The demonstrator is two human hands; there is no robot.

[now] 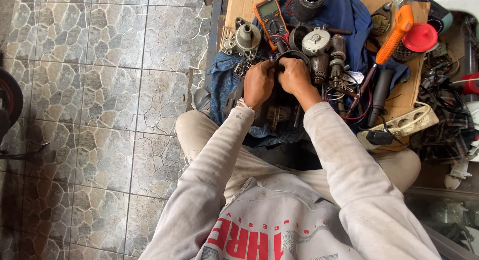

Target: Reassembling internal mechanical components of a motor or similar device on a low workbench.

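A repair workshop: a multimeter (270, 14), motor parts (319, 45) and a screwdriver (386, 48) crowd the bench.

The left hand (258, 84) and right hand (295, 76) sit side by side on a motor housing (279, 108) lying on a cloth (224, 85) over the board (239, 3), just ahead of the person's knees. Behind the hands lies a multimeter (270, 14), with a metal end cap (245, 38) to its left. To the right of the hands stands an armature (338, 53), further right a screwdriver (389, 43), and a power strip (406, 123) lies nearer the right knee.
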